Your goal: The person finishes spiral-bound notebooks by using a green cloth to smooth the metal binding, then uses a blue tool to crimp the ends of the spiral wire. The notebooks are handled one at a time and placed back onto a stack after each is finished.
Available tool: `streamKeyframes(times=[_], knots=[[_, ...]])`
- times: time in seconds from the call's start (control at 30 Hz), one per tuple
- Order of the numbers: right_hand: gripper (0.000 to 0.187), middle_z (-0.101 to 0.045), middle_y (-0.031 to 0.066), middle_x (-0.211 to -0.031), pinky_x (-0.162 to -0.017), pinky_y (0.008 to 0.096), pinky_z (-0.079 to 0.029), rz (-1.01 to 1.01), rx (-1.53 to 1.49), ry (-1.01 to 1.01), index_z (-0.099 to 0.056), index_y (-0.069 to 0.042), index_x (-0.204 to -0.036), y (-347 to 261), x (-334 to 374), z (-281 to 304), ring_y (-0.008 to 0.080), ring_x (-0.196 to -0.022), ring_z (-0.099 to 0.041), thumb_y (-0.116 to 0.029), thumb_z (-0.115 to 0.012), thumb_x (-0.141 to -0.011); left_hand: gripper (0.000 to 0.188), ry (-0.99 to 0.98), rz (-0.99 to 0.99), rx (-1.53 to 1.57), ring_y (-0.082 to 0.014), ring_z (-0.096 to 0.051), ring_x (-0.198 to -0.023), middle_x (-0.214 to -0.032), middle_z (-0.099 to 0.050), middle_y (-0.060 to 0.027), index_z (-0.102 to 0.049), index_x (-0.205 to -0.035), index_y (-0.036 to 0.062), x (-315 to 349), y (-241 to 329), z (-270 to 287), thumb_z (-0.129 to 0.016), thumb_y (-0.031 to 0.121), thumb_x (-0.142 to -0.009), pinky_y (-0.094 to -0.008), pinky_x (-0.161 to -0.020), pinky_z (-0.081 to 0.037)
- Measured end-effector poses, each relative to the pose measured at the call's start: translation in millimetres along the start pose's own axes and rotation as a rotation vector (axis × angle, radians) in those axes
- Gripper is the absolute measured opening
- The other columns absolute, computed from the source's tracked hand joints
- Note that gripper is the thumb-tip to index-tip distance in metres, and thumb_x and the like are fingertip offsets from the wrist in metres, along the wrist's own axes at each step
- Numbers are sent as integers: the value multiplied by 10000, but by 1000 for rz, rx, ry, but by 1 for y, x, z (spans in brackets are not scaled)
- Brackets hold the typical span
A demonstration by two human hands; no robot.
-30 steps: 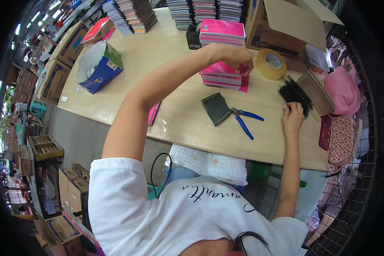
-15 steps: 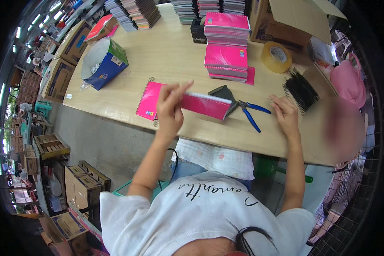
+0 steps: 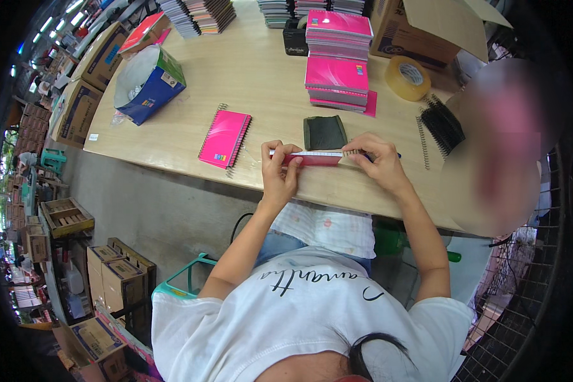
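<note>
Near the table's front edge, my left hand [image 3: 280, 175] is closed on the left end of a pink notebook [image 3: 318, 161], its white page edge turned up. My right hand [image 3: 379, 162] pinches a short spiral wire [image 3: 350, 153] at the notebook's right end. Behind the right hand, the blue-handled pliers [image 3: 398, 155] are mostly hidden. A small dark pad [image 3: 325, 132] lies just beyond the notebook. To the left rests another pink notebook [image 3: 225, 139], with dark coils along both long sides.
Stacked pink notebooks [image 3: 336, 79] stand at the back, beside a tape roll [image 3: 407, 78] and an open carton [image 3: 414, 35]. Dark wire coils [image 3: 444, 127] lie at right, one loose coil [image 3: 423, 143] beside them. A blue box [image 3: 148, 89] sits at left.
My left hand has lowered the notebook toward the table edge and turned its page edge up. My right hand has moved left from beside the coils to the notebook's end, covering the pliers.
</note>
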State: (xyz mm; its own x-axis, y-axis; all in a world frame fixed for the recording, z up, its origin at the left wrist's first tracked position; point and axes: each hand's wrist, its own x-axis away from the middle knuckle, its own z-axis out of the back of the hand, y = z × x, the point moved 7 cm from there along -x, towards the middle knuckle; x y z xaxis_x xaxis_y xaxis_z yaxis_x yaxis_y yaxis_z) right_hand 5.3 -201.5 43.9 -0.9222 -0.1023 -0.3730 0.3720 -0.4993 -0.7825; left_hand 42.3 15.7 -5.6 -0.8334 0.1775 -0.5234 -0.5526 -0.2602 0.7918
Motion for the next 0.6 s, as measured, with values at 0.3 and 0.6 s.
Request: streamKeyframes(times=[0.3,0.6], knots=[[182,-639,104,-811,-618,305,-447,-86,-34,-133,-700,-16,-973,2,-3,-11,198,-660,-564,-62,-701,-797,152,-6,2,-12,-186,-505,-916,-1022,-423,-89,-620,-966,14,-2,1,2,-691,46,-836,-280,-776,-471],[204,-619,113,-799,-669,354,-475,34,78,-235,-663,-18,-1009,-1,1,-17,276,-741,-601,-84,-683,-817,177,14,-24,-26,-191,-492,-910,-1003,-423,-85,-626,-955,19,-3,-2,1,-721,94,-827,-292,-783,-454]])
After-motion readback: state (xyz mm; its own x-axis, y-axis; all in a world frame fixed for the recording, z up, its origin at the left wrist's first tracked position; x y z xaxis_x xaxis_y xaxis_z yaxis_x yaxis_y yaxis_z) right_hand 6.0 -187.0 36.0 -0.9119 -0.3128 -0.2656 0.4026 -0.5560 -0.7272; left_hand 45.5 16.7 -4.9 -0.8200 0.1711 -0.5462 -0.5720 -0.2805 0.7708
